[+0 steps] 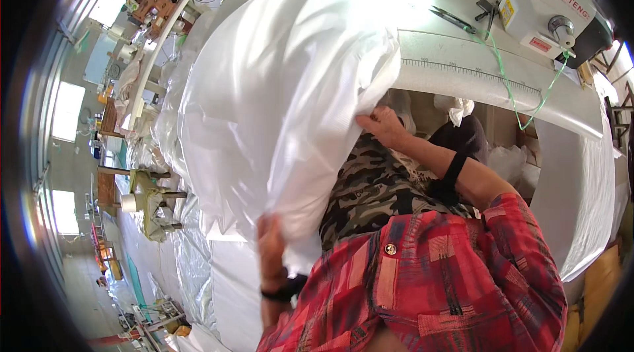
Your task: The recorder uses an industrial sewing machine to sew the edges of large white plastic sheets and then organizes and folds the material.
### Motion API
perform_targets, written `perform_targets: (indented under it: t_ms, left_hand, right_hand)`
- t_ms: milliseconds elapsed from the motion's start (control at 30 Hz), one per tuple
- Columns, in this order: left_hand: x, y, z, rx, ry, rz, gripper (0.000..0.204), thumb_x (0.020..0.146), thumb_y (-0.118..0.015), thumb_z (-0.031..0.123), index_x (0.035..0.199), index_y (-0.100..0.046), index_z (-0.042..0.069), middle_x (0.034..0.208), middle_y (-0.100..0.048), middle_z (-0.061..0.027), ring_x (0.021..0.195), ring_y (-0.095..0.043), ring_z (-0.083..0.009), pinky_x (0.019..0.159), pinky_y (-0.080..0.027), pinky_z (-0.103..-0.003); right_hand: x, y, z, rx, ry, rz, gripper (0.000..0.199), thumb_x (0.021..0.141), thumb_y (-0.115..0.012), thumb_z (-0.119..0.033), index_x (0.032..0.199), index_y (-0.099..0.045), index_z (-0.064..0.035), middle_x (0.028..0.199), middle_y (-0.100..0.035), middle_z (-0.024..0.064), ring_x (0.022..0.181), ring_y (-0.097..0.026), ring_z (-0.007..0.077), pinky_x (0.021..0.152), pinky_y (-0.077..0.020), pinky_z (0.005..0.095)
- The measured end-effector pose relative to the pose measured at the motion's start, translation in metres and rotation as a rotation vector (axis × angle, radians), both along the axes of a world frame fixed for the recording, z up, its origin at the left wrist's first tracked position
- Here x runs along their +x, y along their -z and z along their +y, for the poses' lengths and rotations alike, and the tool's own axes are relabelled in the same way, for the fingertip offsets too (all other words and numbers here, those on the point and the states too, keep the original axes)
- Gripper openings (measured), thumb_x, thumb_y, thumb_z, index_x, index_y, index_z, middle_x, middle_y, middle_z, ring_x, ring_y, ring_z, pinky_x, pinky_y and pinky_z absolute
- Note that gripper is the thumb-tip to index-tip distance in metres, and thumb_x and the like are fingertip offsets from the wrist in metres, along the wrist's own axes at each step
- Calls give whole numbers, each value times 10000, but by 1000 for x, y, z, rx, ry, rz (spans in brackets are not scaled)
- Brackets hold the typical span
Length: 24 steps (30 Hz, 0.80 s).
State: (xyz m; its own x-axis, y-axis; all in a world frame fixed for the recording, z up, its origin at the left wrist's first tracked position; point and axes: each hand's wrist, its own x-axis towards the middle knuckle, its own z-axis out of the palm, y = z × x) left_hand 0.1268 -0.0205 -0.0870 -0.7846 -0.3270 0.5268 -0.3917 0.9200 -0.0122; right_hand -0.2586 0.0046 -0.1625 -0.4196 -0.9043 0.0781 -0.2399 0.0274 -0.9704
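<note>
Past red plaid [422,266], seemingly light, slippery sheeting [264,101], best edge-held, was pinched by the right hand [385,127]; left hand [271,243] grip couldn't be told.

Two hands [384,127] [270,246], one sheet [264,101], one machine [545,5]

The pale bench [429,45] has a ruler scale [472,74] along its front edge; a sewing machine [535,15] stands at the back; white sheeting [297,55] covers the left part and drapes off the front; 1 slim dark tool [454,20] lies near a small dark fitting [487,16]; green thread [500,68] trails over the edge.
</note>
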Motion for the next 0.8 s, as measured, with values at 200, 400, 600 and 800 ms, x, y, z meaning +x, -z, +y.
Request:
perform_targets:
  t_ms: [200, 400, 600, 800]
  left_hand:
    - [21, -126, -19, 644, -368, 845, 440, 905, -668, 205, 1233, -555, -65, 1176, -593, -209, 1097, -567, -327, 981, -453, -440]
    - [19, -66, -125, 906, -507, 293, 328, 930, -654, 268, 772, -614, -17, 687, -533, 20, 662, -429, -113, 624, -389, -310]
    - [-24, -41, -121, 256, -618, -157, 190, 874, -626, 122, 1029, -653, 17, 931, -646, -169, 840, -636, -370, 723, -489, -434]
    - [-104, -90, -19, 471, -119, 200, 226, 755, -795, 97, 892, -623, 44, 817, -620, -82, 695, -599, -268, 618, -467, -335]
  right_hand:
    - [26, -94, 34, -222, -374, -288, 235, 929, -592, -187, 958, -683, 28, 831, -663, 45, 771, -595, 111, 718, -494, 311]
    - [-35, -138, 158, -242, -272, -617, 192, 910, -578, -139, 983, -682, 5, 852, -668, -7, 813, -597, 70, 736, -486, 269]
    - [-69, -77, 168, 655, 213, 751, 203, 860, -657, -202, 847, -587, -12, 760, -644, 184, 769, -632, 415, 656, -490, 488]
    - [-26, -129, 140, -71, 261, 723, 129, 864, -673, -102, 845, -572, -24, 766, -622, 155, 691, -620, 365, 612, -483, 431]
